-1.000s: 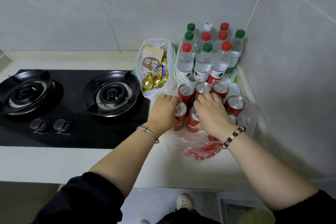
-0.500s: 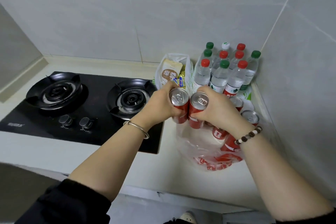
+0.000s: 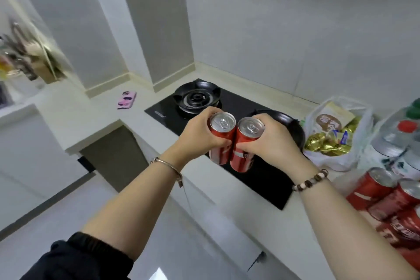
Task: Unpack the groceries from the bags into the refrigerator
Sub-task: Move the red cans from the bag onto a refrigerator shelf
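Fingers [image 3: 248,146] curl tight round the middles of left can [image 3: 220,143] and right can [image 3: 241,157], gripped tops-up and touching by left hand [image 3: 200,135] and right hand [image 3: 276,142] above the hob [image 3: 261,180], rigid, slick and likely heavy if full, while spare cans [image 3: 375,188] stand on the counter [image 3: 102,118].

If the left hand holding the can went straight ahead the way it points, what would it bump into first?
Probably the wall behind the gas stove. The left hand and its red can look raised above it, though depth is hard to judge.
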The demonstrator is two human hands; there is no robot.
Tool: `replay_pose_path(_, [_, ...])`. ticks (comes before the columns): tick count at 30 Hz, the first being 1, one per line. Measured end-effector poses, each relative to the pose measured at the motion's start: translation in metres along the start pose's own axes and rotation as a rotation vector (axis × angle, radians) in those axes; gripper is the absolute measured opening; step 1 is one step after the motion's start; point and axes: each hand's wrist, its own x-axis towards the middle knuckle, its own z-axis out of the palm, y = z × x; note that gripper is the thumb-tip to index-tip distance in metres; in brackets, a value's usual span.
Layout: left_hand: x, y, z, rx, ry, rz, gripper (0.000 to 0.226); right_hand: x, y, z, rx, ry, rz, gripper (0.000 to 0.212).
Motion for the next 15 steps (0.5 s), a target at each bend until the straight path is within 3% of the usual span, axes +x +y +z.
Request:
replay_pose_path(7, [-0.079, -0.042, -0.074, 0.03, 0.327, -0.198, 0.06, 0.013, -0.063, 0.083, 0.081, -0.317, -0.188, 0.054])
replay_pose_path(15, [-0.228, -0.071, -0.114, -0.042, 0.872, -0.502, 0.061, -0.044, -0.134, 0.186, 0.154, -0.645, -0.441, 0.054])
